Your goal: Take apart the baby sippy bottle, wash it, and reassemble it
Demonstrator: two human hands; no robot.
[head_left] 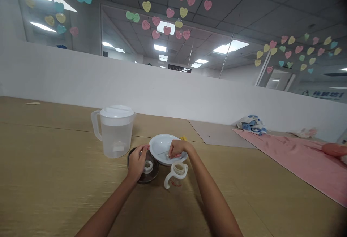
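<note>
My left hand (pixel 137 162) rests over a dark round tray (pixel 155 172), its fingers curled near a small white ring-shaped piece (pixel 148 166) lying on the tray. My right hand (pixel 177 148) reaches into a white divided plate (pixel 162 143), fingers pinched on something small that I cannot make out. A white baby bottle with side handles (pixel 176 175) stands open-topped just in front of the plate, below my right wrist. A clear plastic pitcher (pixel 115 131) with a white lid and water inside stands to the left of the plate.
The wooden table (pixel 54 164) runs to a white partition wall (pixel 162 92) behind. A pink cloth (pixel 292 157) covers the right side, with a blue-and-white bundle (pixel 252 125) at its far end. A small yellow item (pixel 183 138) peeks out behind the plate.
</note>
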